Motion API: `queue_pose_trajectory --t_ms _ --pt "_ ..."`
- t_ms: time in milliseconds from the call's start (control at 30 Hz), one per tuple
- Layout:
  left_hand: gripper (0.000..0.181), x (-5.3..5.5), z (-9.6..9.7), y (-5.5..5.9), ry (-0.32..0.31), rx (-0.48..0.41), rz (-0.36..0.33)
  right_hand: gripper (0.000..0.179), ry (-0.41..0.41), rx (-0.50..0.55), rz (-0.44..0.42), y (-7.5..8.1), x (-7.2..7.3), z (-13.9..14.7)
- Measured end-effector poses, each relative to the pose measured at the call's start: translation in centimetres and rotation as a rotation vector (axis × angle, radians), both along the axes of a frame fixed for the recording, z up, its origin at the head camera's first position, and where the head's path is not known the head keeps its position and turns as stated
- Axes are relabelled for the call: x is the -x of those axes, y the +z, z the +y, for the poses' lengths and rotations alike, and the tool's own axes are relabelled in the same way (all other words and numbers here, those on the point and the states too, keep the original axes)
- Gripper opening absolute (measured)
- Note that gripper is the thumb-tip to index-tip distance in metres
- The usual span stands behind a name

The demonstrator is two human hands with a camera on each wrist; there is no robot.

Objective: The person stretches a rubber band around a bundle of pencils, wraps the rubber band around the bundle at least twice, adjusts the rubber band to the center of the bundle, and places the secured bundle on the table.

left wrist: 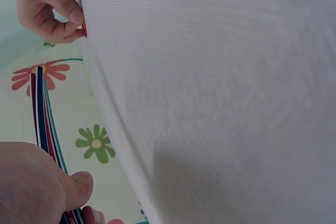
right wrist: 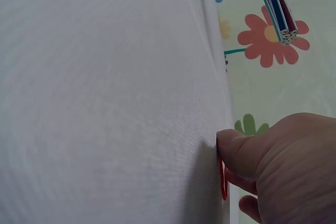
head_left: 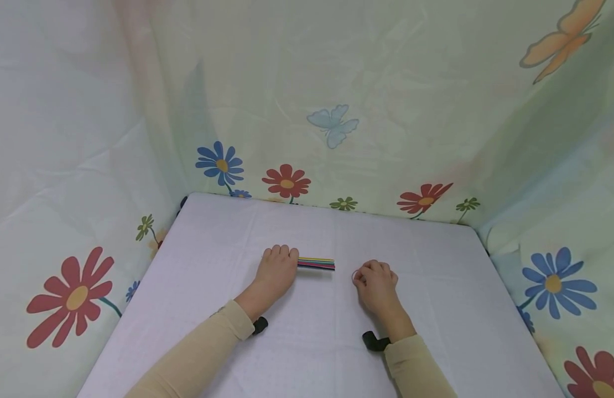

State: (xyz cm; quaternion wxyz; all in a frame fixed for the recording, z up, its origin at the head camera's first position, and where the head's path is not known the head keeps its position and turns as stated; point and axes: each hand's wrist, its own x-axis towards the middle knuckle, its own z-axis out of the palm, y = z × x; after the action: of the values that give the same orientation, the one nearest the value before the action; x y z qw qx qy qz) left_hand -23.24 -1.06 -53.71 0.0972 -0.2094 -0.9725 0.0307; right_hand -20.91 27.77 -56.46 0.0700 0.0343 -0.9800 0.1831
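My left hand (head_left: 277, 271) grips a bundle of colored pencils (head_left: 317, 264) over the middle of the table. Their long ends stick out to the right of the fist, in yellow, teal, red and dark blue. In the right wrist view the pale round ends of the pencils (right wrist: 275, 9) show at the top. To the right of the bundle and apart from it, my right hand (head_left: 378, 284) pinches a thin red rubber band (right wrist: 222, 177) between thumb and fingers. The band hangs as a narrow loop below the thumb. The left fist hides the other end of the bundle.
A white cloth covers the table (head_left: 297, 354). Behind and on both sides hangs a pale curtain (head_left: 267, 72) printed with flowers and butterflies. Each wrist carries a black camera mount (head_left: 375, 341) near the beige sleeve.
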Motion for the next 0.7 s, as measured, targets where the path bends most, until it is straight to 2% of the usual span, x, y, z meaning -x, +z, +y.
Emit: queue_pose_trajectory --t_ms 267,433,567,700 --pt "0.011 0.0 0.0 0.1 0.0 -0.002 -0.009 0.014 0.021 -0.031 0.029 0.3 -0.3 -0.3" --pt "0.012 0.0 0.0 0.0 -0.001 0.001 -0.002 0.01 0.05 -0.03 0.083 0.8 -0.3 -0.9" --pt "0.012 0.1 -0.1 -0.1 -0.001 0.002 0.007 0.006 0.054 0.032 0.093 1.3 -0.2 -1.4" --pt "0.012 0.2 -0.1 -0.1 0.0 0.005 0.005 0.007 0.025 0.159 0.06 1.6 -0.1 -1.8"
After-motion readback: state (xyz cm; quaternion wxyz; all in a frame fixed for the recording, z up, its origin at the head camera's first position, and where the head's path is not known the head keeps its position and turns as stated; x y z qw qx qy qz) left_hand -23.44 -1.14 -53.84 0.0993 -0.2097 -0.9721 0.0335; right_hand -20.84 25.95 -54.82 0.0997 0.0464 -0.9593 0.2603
